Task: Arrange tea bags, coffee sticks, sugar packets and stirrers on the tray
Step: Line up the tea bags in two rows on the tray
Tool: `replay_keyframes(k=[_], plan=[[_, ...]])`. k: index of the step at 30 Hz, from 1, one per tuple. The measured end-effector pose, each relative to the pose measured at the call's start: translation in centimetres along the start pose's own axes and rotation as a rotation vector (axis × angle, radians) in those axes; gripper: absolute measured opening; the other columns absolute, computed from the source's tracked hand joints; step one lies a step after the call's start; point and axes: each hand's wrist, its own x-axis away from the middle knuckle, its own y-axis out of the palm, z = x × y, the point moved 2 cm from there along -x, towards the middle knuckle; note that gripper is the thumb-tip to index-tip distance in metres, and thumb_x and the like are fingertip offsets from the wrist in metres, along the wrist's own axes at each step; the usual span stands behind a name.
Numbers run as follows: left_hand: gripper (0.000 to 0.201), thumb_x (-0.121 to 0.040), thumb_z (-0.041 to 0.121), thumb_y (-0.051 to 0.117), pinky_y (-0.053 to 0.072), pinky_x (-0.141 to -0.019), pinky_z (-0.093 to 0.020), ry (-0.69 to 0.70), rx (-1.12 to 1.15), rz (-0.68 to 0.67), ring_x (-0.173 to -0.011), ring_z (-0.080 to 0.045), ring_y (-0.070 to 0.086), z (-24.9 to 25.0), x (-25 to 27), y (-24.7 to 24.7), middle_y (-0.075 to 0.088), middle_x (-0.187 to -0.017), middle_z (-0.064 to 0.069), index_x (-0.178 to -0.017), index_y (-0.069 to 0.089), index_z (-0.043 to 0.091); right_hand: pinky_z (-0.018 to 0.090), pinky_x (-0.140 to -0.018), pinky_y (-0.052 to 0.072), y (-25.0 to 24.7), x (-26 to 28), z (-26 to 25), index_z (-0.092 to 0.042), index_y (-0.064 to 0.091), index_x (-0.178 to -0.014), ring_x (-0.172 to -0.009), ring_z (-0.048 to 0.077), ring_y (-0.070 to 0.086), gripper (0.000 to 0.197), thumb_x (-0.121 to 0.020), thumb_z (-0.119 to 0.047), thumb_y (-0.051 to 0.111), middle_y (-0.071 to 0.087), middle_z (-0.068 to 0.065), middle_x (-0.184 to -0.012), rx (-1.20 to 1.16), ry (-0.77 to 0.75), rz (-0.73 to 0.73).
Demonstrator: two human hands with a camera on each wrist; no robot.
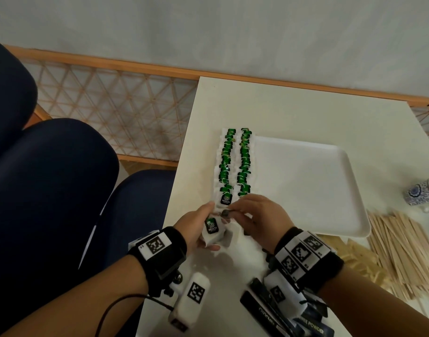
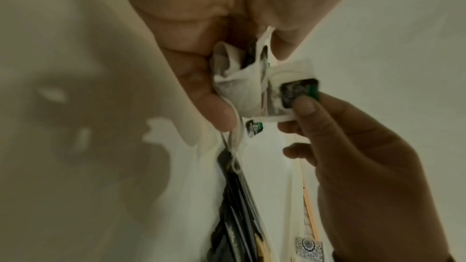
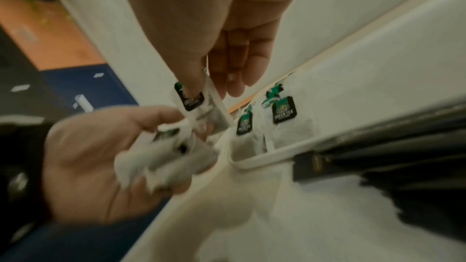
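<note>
Tea bags (image 1: 212, 233) bunched in left hand (image 1: 196, 229) at lower centre; right hand (image 1: 259, 215) pinches one bag (image 3: 199, 107) by its tag.

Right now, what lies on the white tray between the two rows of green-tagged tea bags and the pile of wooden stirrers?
Nothing: in the head view that stretch of the white tray between the rows of green-tagged tea bags and the pile of wooden stirrers is bare.

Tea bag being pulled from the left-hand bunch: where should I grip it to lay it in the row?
Probably by the tea bag at its label end, where the right hand already pinches it, coming from above. The left hand grips the crumpled bunch below, so that end is crowded.
</note>
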Motion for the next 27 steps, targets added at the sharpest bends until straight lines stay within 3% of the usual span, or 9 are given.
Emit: replay_keyframes(k=[2,4,6,8,12,19,24,27], plan=[[0.033,-0.094,0.035,0.053,0.054,-0.053,-0.032,0.003,-0.046,-0.006,-0.076,-0.027,0.062,0.0,0.0,-0.4,0.065,-0.094,-0.016,-0.097,0.071,0.007,0.023,-0.071,0.050,-0.6,-0.4,0.5,-0.026,0.073,-0.101,-0.080,0.007,0.060,0.016,-0.091,-0.025,0.060,0.068,-0.009,-0.093,-0.034,0.056,0.032],[0.014,-0.089,0.016,0.059,0.052,-0.051,-0.028,0.026,-0.082,-0.023,-0.079,-0.025,0.061,-0.2,0.0,-1.0,0.064,-0.097,-0.013,-0.089,0.072,0.010,0.020,-0.073,0.046,-1.0,-0.9,0.8,-0.027,0.073,-0.100,-0.083,0.009,0.061,0.017,-0.091,-0.020,0.061,0.070,-0.010,-0.095,-0.012,0.092,0.030],[0.022,-0.087,0.000,0.054,0.051,-0.051,-0.026,0.081,-0.120,-0.048,-0.076,-0.022,0.063,-0.5,0.1,-1.6,0.066,-0.094,-0.007,-0.084,0.072,0.012,0.022,-0.075,0.046,-0.8,-1.2,1.0,-0.030,0.072,-0.100,-0.087,0.009,0.061,0.018,-0.092,-0.022,0.059,0.070,-0.012,-0.096,0.039,0.116,-0.031],[0.031,-0.087,-0.005,0.050,0.052,-0.052,-0.028,0.113,-0.148,-0.039,-0.070,-0.019,0.064,-0.6,0.3,-2.4,0.069,-0.086,-0.004,-0.082,0.073,0.015,0.026,-0.078,0.049,-0.4,-1.4,1.2,-0.033,0.071,-0.101,-0.089,0.009,0.061,0.019,-0.093,-0.024,0.057,0.070,-0.014,-0.099,0.058,0.137,-0.081],[0.026,-0.088,-0.004,0.051,0.056,-0.059,-0.034,0.128,-0.153,0.024,-0.076,-0.022,0.064,-0.7,0.5,-4.5,0.067,-0.088,-0.008,-0.089,0.071,0.013,0.027,-0.080,0.050,0.3,-1.7,1.3,-0.036,0.069,-0.103,-0.092,0.007,0.061,0.021,-0.093,-0.026,0.054,0.069,-0.017,-0.103,0.064,0.188,-0.167],[0.019,-0.090,0.005,0.054,0.057,-0.060,-0.030,0.139,-0.133,0.080,-0.081,-0.019,0.064,-0.3,0.8,-6.4,0.067,-0.092,-0.006,-0.091,0.070,0.014,0.028,-0.084,0.047,1.0,-2.7,1.4,-0.030,0.067,-0.112,-0.100,0.014,0.060,0.025,-0.095,-0.024,0.050,0.067,-0.010,-0.110,0.106,0.253,-0.265],[0.018,-0.090,0.005,0.054,0.057,-0.063,-0.033,0.130,-0.132,0.077,-0.085,-0.021,0.064,-0.6,0.8,-6.3,0.066,-0.094,-0.008,-0.093,0.070,0.013,0.027,-0.083,0.048,0.8,-2.8,1.4,-0.033,0.057,-0.122,-0.097,0.011,0.058,0.029,-0.093,-0.030,0.053,0.059,-0.009,-0.115,0.069,0.278,-0.138],[0.019,-0.090,0.004,0.053,0.057,-0.067,-0.036,0.124,-0.125,0.076,-0.084,-0.021,0.064,-0.6,0.6,-6.0,0.066,-0.092,-0.008,-0.093,0.070,0.012,0.028,-0.078,0.050,0.5,-1.8,1.1,-0.030,0.063,-0.113,-0.084,0.009,0.055,0.022,-0.092,-0.028,0.057,0.058,-0.009,-0.107,0.019,0.211,-0.010]])
